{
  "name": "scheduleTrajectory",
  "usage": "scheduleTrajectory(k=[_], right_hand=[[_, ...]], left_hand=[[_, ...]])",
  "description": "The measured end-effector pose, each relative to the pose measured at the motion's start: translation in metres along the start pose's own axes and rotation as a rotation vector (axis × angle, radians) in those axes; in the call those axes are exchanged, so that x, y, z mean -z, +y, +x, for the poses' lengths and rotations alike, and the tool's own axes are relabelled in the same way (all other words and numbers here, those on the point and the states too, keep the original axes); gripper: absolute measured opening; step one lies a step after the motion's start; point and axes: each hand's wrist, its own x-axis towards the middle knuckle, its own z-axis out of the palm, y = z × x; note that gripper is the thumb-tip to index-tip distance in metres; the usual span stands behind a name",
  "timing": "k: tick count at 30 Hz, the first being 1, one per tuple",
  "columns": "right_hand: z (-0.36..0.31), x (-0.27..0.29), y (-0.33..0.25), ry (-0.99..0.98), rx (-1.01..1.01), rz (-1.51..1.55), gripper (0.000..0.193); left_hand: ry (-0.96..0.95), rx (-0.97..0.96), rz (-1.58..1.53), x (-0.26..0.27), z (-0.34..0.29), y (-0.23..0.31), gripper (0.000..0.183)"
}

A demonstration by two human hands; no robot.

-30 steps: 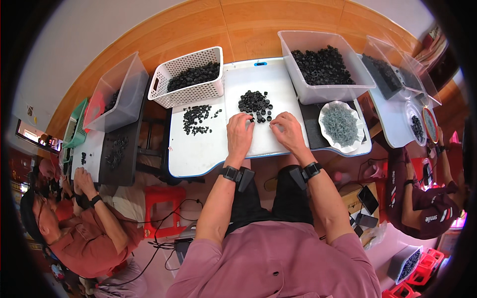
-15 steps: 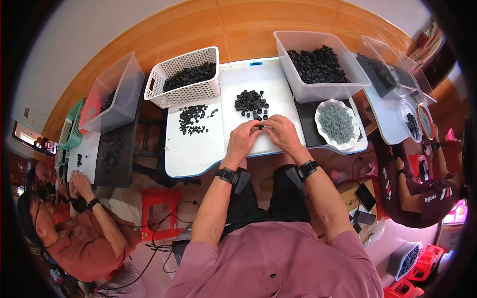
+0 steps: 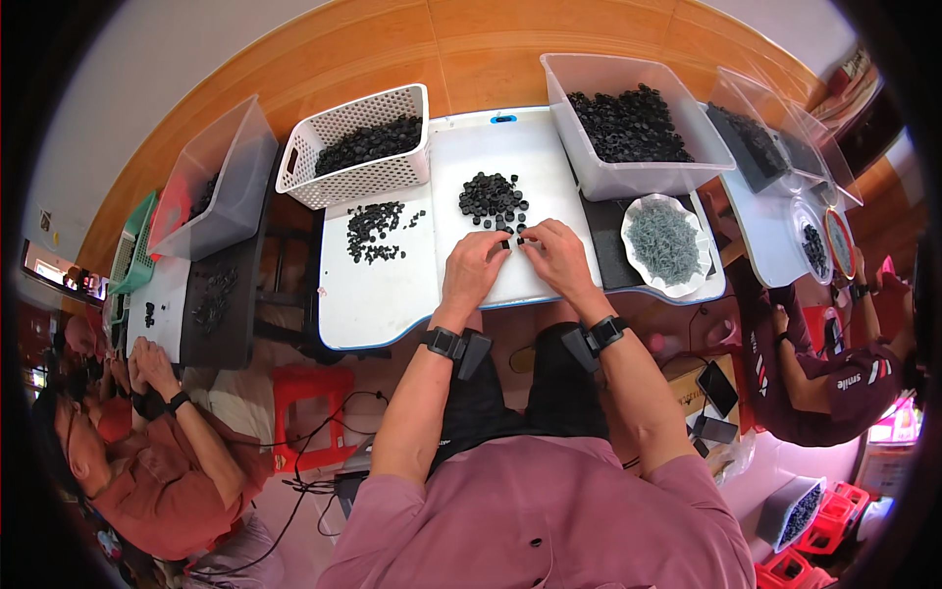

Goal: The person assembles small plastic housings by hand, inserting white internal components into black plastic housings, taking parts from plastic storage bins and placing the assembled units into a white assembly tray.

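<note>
Over the white table (image 3: 392, 304), just in front of a pile of small black round caps (image 3: 491, 196), my two hands are a little apart. My left hand (image 3: 473, 267) pinches a small black part (image 3: 506, 244) between thumb and fingertips. In a similar pinch, my right hand (image 3: 561, 260) has another small black piece (image 3: 521, 240) at its fingertips. Both pieces are too small to tell their exact kind. To the left of the cap pile lies a scatter of smaller black pieces (image 3: 373, 231), touched by neither hand.
A white perforated basket (image 3: 368, 177) and a clear bin (image 3: 648, 182), both with black parts, stand at the back. On the right sits a pleated white dish (image 3: 628, 240) of thin greyish-green pieces. Co-workers sit at tables on both sides; a red stool (image 3: 299, 393) stands at left.
My hands, close together around a small black part before, have moved slightly apart, with a black piece now at the fingertips of each. The view has shifted slightly.
</note>
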Motion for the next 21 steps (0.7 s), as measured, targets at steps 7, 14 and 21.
scheduleTrajectory(k=[7, 14, 21], right_hand=[[-0.003, 0.001, 0.0, -0.033, -0.112, -0.037, 0.011], [-0.004, 0.006, -0.007, 0.065, -0.043, -0.045, 0.005], [-0.026, 0.027, -0.025, 0.162, -0.056, 0.096, 0.005]], left_hand=[[-0.069, -0.104, 0.053, 0.007, 0.001, 0.003, 0.022], [-0.015, -0.081, 0.049, -0.001, 0.002, 0.002, 0.022], [-0.049, -0.084, 0.069, -0.001, -0.003, -0.014, 0.022]])
